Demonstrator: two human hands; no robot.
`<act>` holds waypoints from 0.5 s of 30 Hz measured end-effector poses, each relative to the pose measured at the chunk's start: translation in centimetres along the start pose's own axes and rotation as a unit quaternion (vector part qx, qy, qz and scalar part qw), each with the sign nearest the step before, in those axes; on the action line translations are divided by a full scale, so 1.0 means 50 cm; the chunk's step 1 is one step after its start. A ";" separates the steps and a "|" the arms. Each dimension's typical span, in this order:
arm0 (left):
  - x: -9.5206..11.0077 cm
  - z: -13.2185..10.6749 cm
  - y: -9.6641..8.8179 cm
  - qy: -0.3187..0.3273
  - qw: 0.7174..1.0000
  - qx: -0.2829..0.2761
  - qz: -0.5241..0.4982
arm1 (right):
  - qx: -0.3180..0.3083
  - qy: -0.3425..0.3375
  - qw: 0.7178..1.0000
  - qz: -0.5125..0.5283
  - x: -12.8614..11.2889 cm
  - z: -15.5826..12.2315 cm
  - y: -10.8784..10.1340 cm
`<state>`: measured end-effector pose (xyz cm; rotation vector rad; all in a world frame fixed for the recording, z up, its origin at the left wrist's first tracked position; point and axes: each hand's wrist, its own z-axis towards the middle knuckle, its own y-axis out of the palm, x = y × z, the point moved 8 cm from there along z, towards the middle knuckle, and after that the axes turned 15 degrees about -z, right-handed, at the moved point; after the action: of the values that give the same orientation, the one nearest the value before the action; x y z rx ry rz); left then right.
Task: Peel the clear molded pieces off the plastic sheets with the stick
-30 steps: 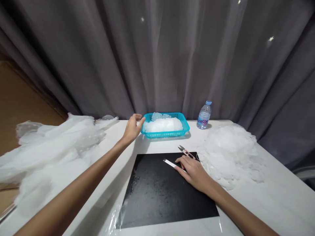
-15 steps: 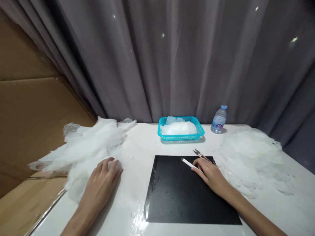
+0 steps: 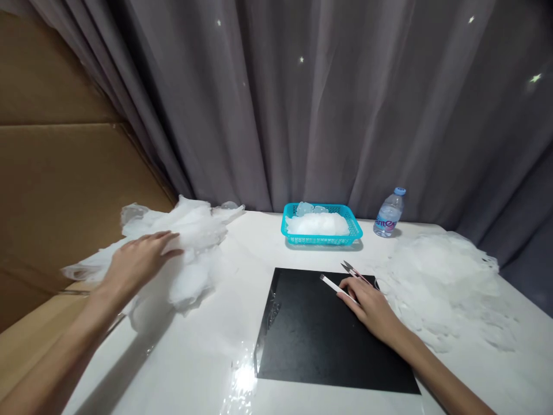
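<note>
My left hand [image 3: 142,256] is raised at the pile of thin, translucent white sheets [image 3: 194,230] on the left. Its fingers and thumb close around some of this white material, and part of it hangs below the hand. Over the upper right of a black rectangular board [image 3: 328,334], my right hand [image 3: 363,297] grips a slim white stick-like tool [image 3: 332,285] with a dark tip. Thread snips [image 3: 355,272] with dark blades and pinkish handles lie just behind the right fingers, partly hidden by them.
A turquoise plastic basket [image 3: 322,240] holding white pieces stands at the back. To its right is a water bottle [image 3: 389,213]. Another heap of white sheets [image 3: 449,282] spreads over the right side. Cardboard [image 3: 64,190] stands at the left, and a grey curtain [image 3: 276,115] hangs behind.
My left hand has moved up and left from the pile's front edge, and the white material under it has shifted. My right hand stays on the board with the white tool.
</note>
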<state>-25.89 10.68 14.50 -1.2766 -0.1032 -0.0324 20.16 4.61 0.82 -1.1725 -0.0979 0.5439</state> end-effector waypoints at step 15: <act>-0.013 0.100 -0.219 -0.225 0.940 0.223 -0.126 | -0.003 -0.001 1.000 -0.004 0.003 0.001 -0.002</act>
<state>-27.72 12.26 26.33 -0.7899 -0.6346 0.0618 20.29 4.68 0.88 -1.1762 -0.1061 0.5377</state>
